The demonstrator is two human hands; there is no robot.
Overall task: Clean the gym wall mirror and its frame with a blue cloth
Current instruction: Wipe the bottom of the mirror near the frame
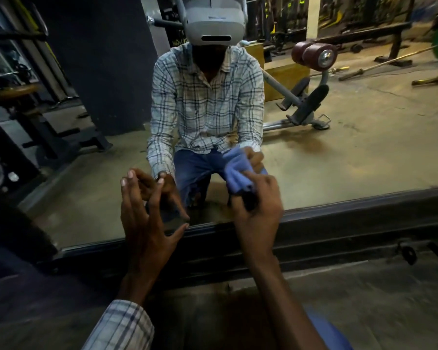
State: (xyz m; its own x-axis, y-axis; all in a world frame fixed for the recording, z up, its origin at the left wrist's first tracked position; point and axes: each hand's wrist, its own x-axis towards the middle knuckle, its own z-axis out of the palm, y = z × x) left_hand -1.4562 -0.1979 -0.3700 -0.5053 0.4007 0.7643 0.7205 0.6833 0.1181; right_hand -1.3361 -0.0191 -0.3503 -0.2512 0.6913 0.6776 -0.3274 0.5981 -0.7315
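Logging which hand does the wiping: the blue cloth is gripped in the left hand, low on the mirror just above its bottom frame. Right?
No. The head view shows the right hand gripping the blue cloth, low on the mirror just above its bottom frame; the left hand holds nothing.

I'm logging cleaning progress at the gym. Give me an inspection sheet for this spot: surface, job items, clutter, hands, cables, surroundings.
Surface: wall mirror, glass reflects the kneeling person; smears too faint to judge.
Job's things: blue cloth bunched against the glass, just above the dark lower frame.
Clutter: two small dark objects below the frame, unclear what.
Hands: right hand grips the cloth; left hand open, fingers spread, near the glass.
Cables: nothing seen.
Surroundings: reflected gym bench and barbells on the floor.
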